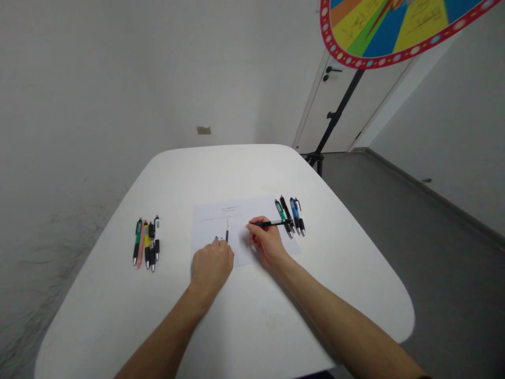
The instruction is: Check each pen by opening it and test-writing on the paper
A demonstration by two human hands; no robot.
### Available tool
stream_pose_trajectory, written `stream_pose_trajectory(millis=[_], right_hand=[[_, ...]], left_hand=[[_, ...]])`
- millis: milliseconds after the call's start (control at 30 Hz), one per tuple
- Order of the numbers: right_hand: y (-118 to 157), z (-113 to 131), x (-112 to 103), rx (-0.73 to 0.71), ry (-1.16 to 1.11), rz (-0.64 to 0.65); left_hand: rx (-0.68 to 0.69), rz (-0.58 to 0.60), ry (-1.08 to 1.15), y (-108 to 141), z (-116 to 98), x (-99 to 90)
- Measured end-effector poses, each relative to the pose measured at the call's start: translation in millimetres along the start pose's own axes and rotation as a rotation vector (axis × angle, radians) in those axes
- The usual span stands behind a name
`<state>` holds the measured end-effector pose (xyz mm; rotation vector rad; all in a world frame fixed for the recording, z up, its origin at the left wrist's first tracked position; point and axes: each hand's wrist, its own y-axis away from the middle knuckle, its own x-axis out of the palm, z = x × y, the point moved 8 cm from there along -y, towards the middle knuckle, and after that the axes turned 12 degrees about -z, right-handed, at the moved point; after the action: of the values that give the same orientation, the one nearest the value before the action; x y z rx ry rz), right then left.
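My right hand (268, 243) is over the right part of a white sheet of paper (205, 229). It pinches a black pen (272, 223), which lies nearly level and points right. On the lower left of the sheet rests my left hand (213, 266), back up and fingers curled closed. Just beyond its knuckles a thin pen-like stick (227, 231) shows, pale at the far end and dark blue nearer the hand. Beside that stick are small dark bits too small to name. Whether the left fingers grip the stick is hidden. Faint printed lines run across the sheet's top.
To the left on the white table (221, 168) lies a group of several pens (147, 245), one yellow and one pink. Several more pens (294, 210) lie at the sheet's right edge. Behind right, a colourful wheel (390, 31) stands on a black stand (335, 118).
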<state>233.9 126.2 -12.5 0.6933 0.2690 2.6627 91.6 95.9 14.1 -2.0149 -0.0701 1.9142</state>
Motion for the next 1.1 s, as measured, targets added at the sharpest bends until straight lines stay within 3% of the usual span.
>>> stream_pose_trajectory(millis=[167,267,500,600,700,900,1100], right_hand=[[0,-7,3,0.128,-0.084,0.052],[0,-10,4,0.18,-0.11,0.063],[11,-6,13,0.104,-0.018,0.145],[18,-5,20,0.086,-0.025,0.22],[23,-6,23,0.125,-0.037,0.271],[24,-5,23,0.1,0.003,0.285],[19,0,21,0.03,0.026,0.261]], left_hand=[[-0.01,-0.019,0.021,1,3,-3.2],[-0.008,-0.092,0.053,1,7,-8.4],[0.139,-0.578,0.457,8,10,-44.6],[0.229,-0.669,0.58,11,5,-55.3],[0.228,-0.747,0.576,12,6,-62.7],[0.254,-0.704,0.594,11,7,-60.2],[0.197,-0.678,0.652,10,8,-58.1]])
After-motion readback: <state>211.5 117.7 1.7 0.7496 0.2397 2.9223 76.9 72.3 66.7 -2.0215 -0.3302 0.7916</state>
